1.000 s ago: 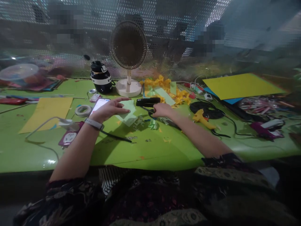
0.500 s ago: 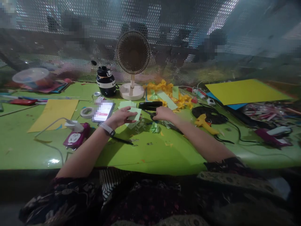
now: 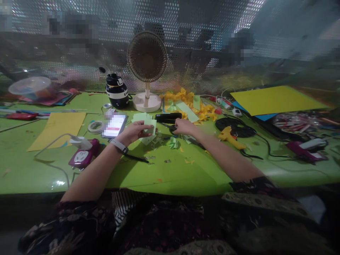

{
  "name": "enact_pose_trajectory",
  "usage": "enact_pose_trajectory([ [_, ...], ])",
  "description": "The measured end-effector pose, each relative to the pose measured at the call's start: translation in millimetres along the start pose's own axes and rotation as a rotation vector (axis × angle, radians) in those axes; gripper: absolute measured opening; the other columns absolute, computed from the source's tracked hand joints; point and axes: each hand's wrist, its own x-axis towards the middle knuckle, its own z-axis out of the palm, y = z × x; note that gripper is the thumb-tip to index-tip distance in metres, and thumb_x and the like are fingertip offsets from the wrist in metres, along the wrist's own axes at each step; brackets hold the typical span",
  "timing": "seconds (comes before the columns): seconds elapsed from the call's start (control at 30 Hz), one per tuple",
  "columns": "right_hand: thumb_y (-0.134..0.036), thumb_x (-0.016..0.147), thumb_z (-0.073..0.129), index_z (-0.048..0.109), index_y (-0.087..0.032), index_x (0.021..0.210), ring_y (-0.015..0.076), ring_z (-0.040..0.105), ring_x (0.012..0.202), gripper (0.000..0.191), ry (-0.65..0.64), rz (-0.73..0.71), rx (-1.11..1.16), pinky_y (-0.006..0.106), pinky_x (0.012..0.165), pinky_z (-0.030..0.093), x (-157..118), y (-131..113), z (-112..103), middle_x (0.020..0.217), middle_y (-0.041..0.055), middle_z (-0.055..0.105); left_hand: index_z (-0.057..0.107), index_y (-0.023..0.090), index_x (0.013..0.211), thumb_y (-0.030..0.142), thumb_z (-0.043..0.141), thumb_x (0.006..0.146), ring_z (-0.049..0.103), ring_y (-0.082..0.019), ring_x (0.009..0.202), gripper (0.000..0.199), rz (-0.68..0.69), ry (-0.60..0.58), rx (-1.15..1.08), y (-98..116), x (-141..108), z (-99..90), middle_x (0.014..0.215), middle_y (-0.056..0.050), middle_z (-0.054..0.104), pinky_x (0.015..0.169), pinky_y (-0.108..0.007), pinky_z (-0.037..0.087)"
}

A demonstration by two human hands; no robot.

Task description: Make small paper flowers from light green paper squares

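My left hand pinches a small pale green paper piece between thumb and fingers. To its right, my right hand is closed round the handles of dark scissors, whose blades point left toward the paper. Under and around the paper lie more pale green sheets and small cut scraps. A folded green paper shape rests on the table just below my right hand. Behind the scissors lies a black stapler.
A lit phone and a tape roll lie left of my left hand. Behind stand a fan and a dark bottle. Yellow paper flowers are heaped at the back. On the right lies a yellow glue gun with its cord.
My left hand has turned the green paper piece more upright. My right hand keeps the scissors in nearly the same place. The whole view has shifted slightly.
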Motion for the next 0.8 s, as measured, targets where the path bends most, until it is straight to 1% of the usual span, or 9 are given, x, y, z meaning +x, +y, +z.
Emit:
enact_pose_trajectory([
  [0.07, -0.033, 0.076, 0.073, 0.067, -0.013, 0.105, 0.0273, 0.068, 0.093, 0.036, -0.025, -0.009, -0.011, 0.03, 0.067, 0.045, 3.5, 1.7, -1.3, 0.106, 0.016, 0.072, 0.062, 0.01, 0.081, 0.004, 0.075, 0.081, 0.072, -0.014, 0.081, 0.014, 0.025, -0.01, -0.008, -1.1, 1.2, -0.7, 0.089, -0.01, 0.074, 0.07, -0.023, 0.06],
  [0.13, -0.033, 0.074, 0.074, 0.069, -0.014, 0.089, 0.026, 0.068, 0.086, 0.025, -0.072, -0.034, -0.014, 0.03, 0.065, 0.045, 6.4, 1.9, -5.9, 0.091, 0.0131, 0.073, 0.063, 0.01, 0.082, 0.007, 0.076, 0.08, 0.073, -0.015, 0.083, 0.014, 0.044, -0.023, -0.002, -3.1, 3.1, -2.8, 0.09, -0.01, 0.075, 0.071, -0.023, 0.06],
  [0.2, -0.032, 0.073, 0.074, 0.068, -0.016, 0.077, 0.0237, 0.067, 0.077, 0.018, -0.138, -0.046, 0.014, 0.03, 0.063, 0.046, 8.6, 0.7, -12.8, 0.079, 0.0098, 0.07, 0.067, 0.01, 0.085, 0.009, 0.08, 0.078, 0.073, -0.015, 0.085, 0.014, 0.061, -0.033, 0.012, -4.8, 4.6, -4.9, 0.093, -0.011, 0.076, 0.074, -0.024, 0.06],
  [0.27, -0.029, 0.072, 0.075, 0.064, -0.017, 0.069, 0.0205, 0.065, 0.071, 0.017, -0.202, -0.045, 0.078, 0.029, 0.061, 0.047, 10.1, -0.7, -19.6, 0.072, 0.007, 0.067, 0.071, 0.01, 0.089, 0.012, 0.083, 0.076, 0.073, -0.014, 0.084, 0.018, 0.079, -0.03, 0.035, -5.4, 4.6, -5.7, 0.094, -0.01, 0.077, 0.075, -0.025, 0.06],
  [0.37, -0.025, 0.072, 0.076, 0.059, -0.017, 0.064, 0.0167, 0.063, 0.065, 0.02, -0.27, -0.034, 0.205, 0.027, 0.059, 0.049, 11.2, -1.0, -25.9, 0.07, 0.0044, 0.065, 0.074, 0.011, 0.09, 0.017, 0.087, 0.072, 0.071, -0.012, 0.077, 0.023, 0.085, 0.006, 0.091, -4.3, 2.4, -4.1, 0.091, -0.008, 0.077, 0.068, -0.022, 0.057],
  [0.53, -0.018, 0.073, 0.072, 0.059, -0.016, 0.065, 0.016, 0.068, 0.062, 0.016, -0.41, -0.009, 0.381, 0.027, 0.063, 0.055, 9.9, 5.3, -27.4, 0.066, 0.0042, 0.067, 0.075, 0.013, 0.088, 0.023, 0.089, 0.07, 0.069, -0.012, 0.072, 0.025, 0.092, 0.025, 0.17, -3.0, -0.4, -0.9, 0.09, -0.009, 0.077, 0.06, -0.02, 0.053],
  [0.6, -0.015, 0.073, 0.073, 0.06, -0.015, 0.067, 0.0158, 0.07, 0.062, 0.014, -0.396, -0.023, 0.414, 0.027, 0.065, 0.056, 7.6, 8.7, -28.3, 0.067, 0.0035, 0.068, 0.075, 0.013, 0.09, 0.022, 0.088, 0.072, 0.07, -0.012, 0.074, 0.024, 0.099, 0.029, 0.159, -3.0, -0.8, -0.3, 0.094, -0.01, 0.077, 0.061, -0.021, 0.053],
  [0.67, -0.013, 0.072, 0.074, 0.062, -0.016, 0.07, 0.0161, 0.071, 0.065, 0.013, -0.348, -0.041, 0.442, 0.026, 0.066, 0.056, 3.6, 12.2, -29.3, 0.068, 0.0027, 0.069, 0.075, 0.014, 0.092, 0.02, 0.087, 0.073, 0.071, -0.013, 0.077, 0.023, 0.097, 0.022, 0.135, -2.9, -1.3, 0.1, 0.098, -0.011, 0.077, 0.063, -0.022, 0.054],
  [0.8, -0.01, 0.074, 0.076, 0.063, -0.017, 0.08, 0.0166, 0.071, 0.068, 0.016, -0.143, 0.001, 0.613, 0.026, 0.065, 0.057, -9.9, 19.0, -25.4, 0.079, 0.004, 0.072, 0.074, 0.014, 0.095, 0.015, 0.085, 0.074, 0.072, -0.014, 0.08, 0.023, 0.091, 0.012, 0.106, -2.1, -1.9, 1.1, 0.098, -0.01, 0.077, 0.067, -0.024, 0.056],
])
